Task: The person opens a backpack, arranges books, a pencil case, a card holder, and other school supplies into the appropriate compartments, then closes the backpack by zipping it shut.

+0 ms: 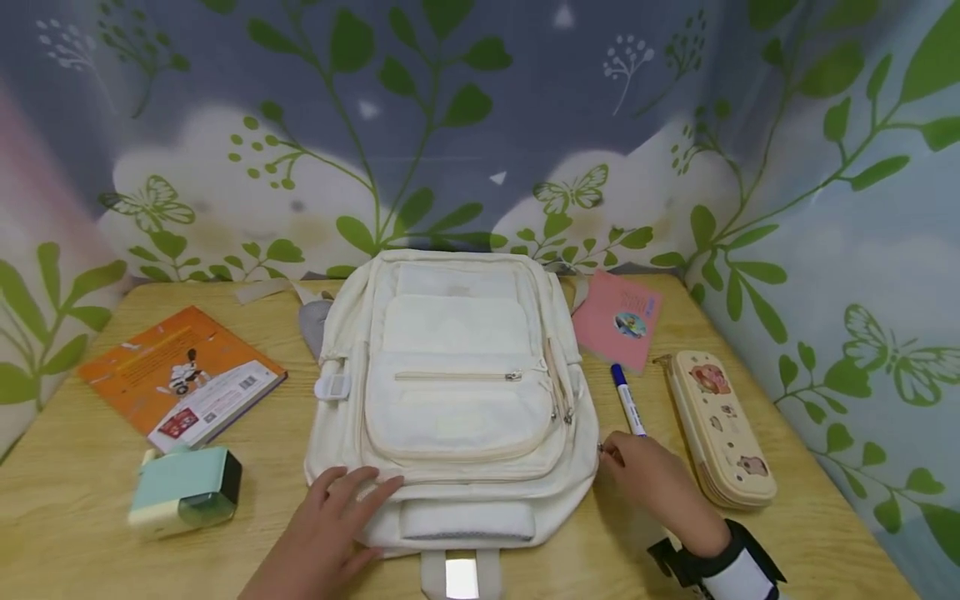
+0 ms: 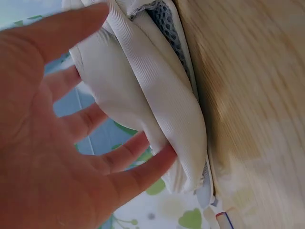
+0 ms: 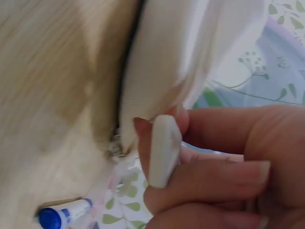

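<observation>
A white backpack (image 1: 457, 333) lies on the table with its front pocket and zips facing up. My left hand (image 1: 330, 525) rests its spread fingers on the bag's lower left edge. In the left wrist view the fingertips (image 2: 164, 160) touch the ribbed cream fabric, with grey mesh showing below. At the bag's lower right side is my right hand (image 1: 652, 483), with thumb and fingers curled. The right wrist view shows it pinching a small white block (image 3: 164, 150) beside the bag's side and a metal zip part (image 3: 116, 145).
A blue-capped marker (image 1: 628, 400) and a cream pencil case (image 1: 720, 425) lie to the right, a pink booklet (image 1: 615, 317) behind them. On the left are an orange book (image 1: 187, 367) and a mint-and-cream boxy device (image 1: 183, 487). Printed fabric (image 1: 450, 125) hangs at the table's back.
</observation>
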Demonstrator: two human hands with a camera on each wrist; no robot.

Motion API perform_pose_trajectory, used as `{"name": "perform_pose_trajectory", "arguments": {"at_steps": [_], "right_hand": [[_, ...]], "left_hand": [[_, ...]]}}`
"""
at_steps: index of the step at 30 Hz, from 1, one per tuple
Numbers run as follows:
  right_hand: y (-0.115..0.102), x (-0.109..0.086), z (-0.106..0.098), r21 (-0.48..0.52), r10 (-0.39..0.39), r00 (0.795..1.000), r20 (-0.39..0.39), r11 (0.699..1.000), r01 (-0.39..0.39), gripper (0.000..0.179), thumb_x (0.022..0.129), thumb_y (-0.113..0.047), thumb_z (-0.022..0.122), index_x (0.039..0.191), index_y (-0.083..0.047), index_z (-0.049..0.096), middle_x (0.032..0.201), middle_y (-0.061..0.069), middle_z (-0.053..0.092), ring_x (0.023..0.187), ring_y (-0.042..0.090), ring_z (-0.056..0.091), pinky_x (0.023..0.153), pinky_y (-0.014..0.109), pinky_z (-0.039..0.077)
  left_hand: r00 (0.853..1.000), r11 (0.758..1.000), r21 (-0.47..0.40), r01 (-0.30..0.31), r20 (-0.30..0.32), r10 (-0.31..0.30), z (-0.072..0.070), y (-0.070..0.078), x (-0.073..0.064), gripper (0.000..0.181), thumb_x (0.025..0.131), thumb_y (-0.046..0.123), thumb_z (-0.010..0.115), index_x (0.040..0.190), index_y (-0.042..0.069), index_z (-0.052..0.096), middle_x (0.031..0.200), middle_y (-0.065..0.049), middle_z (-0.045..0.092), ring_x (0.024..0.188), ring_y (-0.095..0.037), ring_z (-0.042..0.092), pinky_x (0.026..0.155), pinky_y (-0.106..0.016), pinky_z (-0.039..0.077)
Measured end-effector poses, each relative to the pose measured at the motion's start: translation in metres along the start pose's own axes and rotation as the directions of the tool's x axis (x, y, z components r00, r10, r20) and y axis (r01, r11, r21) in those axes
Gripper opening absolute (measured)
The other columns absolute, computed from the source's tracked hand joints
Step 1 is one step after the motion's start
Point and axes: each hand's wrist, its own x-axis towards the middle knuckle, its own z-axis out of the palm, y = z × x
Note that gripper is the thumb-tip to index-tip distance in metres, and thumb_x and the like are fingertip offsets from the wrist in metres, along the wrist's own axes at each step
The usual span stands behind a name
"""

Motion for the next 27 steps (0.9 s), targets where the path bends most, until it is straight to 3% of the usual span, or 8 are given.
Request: {"name": "perform_pose_trajectory", "arguments": {"at_steps": [3,9,13,18,24,27], "right_hand": [[-0.004,-0.003,-0.002,0.004,0.008,1.000,0.009,1.000,-0.008,0.009,0.092,-0.016,0.058,0.090,-0.008,0.061,0.069,-0.001,0.052,0.060,0.012,0.046,0.054,0.027,0.035],[-0.002,0.000,-0.002,0.051,0.023,0.999,-0.031,0.998,-0.021,0.016,0.093,-0.019,0.056,0.099,-0.007,0.063,0.088,0.004,0.067,0.075,0.015,0.060,0.064,0.033,0.048],[0.006,0.001,0.001,0.038,0.045,0.997,-0.064,0.998,-0.043,0.016,0.092,-0.020,0.057,0.097,-0.006,0.065,0.082,0.003,0.065,0.069,0.014,0.057,0.060,0.031,0.045],[0.009,-0.008,-0.001,0.042,0.039,0.999,-0.030,0.998,-0.037,0.014,0.092,-0.018,0.058,0.087,-0.007,0.064,0.065,-0.001,0.056,0.055,0.012,0.046,0.050,0.026,0.036],[-0.009,-0.027,-0.007,0.011,-0.013,1.000,-0.016,1.000,0.013,0.015,0.091,-0.018,0.060,0.077,-0.013,0.059,0.058,-0.005,0.048,0.050,0.010,0.040,0.048,0.023,0.030],[-0.024,-0.034,-0.009,-0.008,-0.036,0.999,-0.009,0.999,0.036,0.017,0.090,-0.019,0.061,0.074,-0.016,0.058,0.056,-0.007,0.047,0.048,0.009,0.037,0.048,0.022,0.028]], "left_hand": [[0.997,0.999,0.035,0.032,0.072,-0.034,0.001,0.004,0.001,0.084,0.058,0.040,0.084,0.133,0.029,0.049,0.122,-0.007,0.051,0.104,-0.031,0.049,0.082,-0.043,0.047],[0.996,0.996,0.077,0.049,0.067,-0.054,0.005,0.010,0.002,0.088,0.057,0.045,0.081,0.137,0.034,0.045,0.123,-0.006,0.048,0.103,-0.031,0.047,0.078,-0.042,0.047],[0.996,0.994,0.104,0.032,0.074,-0.040,0.009,0.012,0.005,0.086,0.061,0.048,0.077,0.138,0.034,0.042,0.122,-0.006,0.047,0.099,-0.030,0.045,0.070,-0.038,0.047],[0.993,0.992,0.117,0.053,0.094,-0.064,0.010,0.014,0.004,0.085,0.062,0.049,0.074,0.139,0.036,0.041,0.122,-0.005,0.045,0.097,-0.028,0.043,0.068,-0.035,0.046],[0.996,0.989,0.140,0.046,0.067,-0.056,0.011,0.017,0.008,0.084,0.061,0.050,0.074,0.138,0.035,0.044,0.120,-0.005,0.045,0.095,-0.028,0.042,0.069,-0.035,0.046],[0.994,0.989,0.139,0.048,0.092,-0.061,0.010,0.020,0.010,0.085,0.061,0.050,0.075,0.138,0.034,0.043,0.120,-0.006,0.045,0.095,-0.028,0.042,0.071,-0.035,0.047]]}}
